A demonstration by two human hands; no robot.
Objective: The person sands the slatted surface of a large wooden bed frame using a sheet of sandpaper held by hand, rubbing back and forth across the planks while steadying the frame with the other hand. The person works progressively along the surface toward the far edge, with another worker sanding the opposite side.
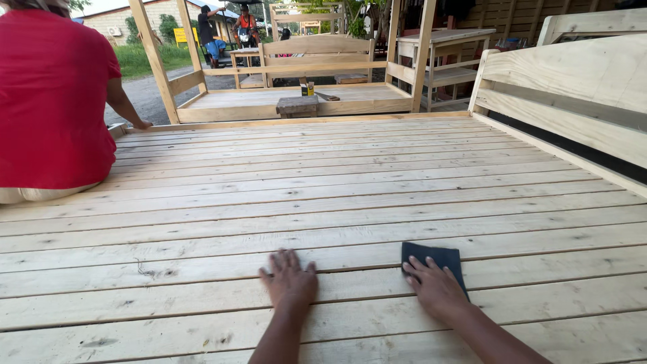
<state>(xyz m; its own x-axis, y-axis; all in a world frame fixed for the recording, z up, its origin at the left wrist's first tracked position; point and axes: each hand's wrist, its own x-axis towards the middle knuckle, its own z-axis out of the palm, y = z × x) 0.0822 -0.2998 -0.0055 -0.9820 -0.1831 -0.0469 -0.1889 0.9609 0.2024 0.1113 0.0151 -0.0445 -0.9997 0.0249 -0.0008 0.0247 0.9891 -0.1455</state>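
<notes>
My left hand (290, 280) lies flat, palm down, on the pale wooden slat platform (337, 182), fingers together and holding nothing. My right hand (437, 286) presses flat on a dark sheet of sandpaper (435, 257) that lies on the planks, its fingers resting on the sheet's near edge. The two hands are about a hand's width apart, near the platform's front edge.
A person in a red shirt (54, 94) sits on the platform's left edge, one hand on the boards. A wooden backrest rail (573, 87) runs along the right side. Beyond stand another platform frame (296, 101), a small block with items, benches, and people far off.
</notes>
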